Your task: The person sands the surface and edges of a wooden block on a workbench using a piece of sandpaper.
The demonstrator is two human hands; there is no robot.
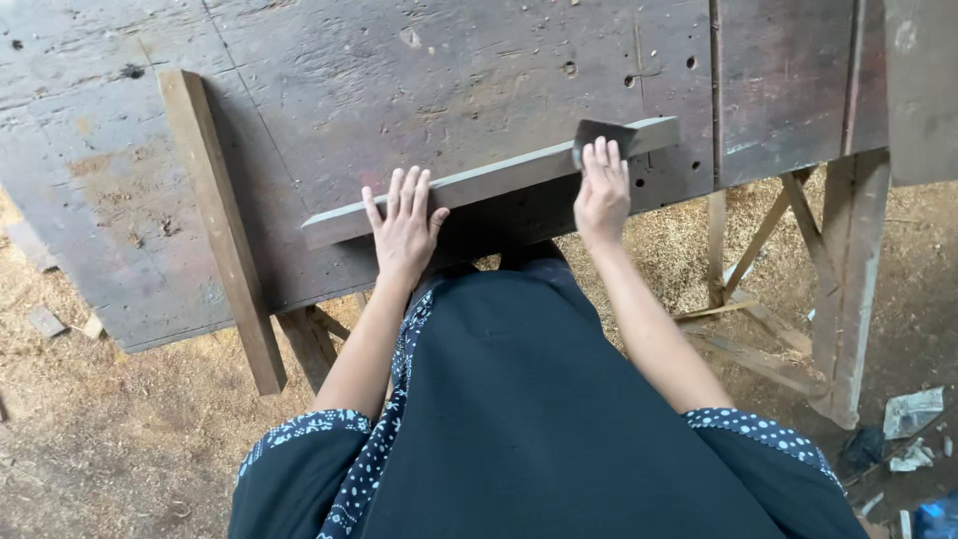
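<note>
We press our left hand (404, 225) flat on the long grey wooden strip (489, 182) lying on the worn dark table (329, 90), while our right hand (602, 190) at three o'clock holds a grey sandpaper sheet (599, 135) on it, and the strip could slide if the pressure becomes weaker.

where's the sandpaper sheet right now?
Head view, right of centre: the sandpaper sheet is under the right hand, pressed on the right end of the grey wooden strip lying across the workbench.
</note>
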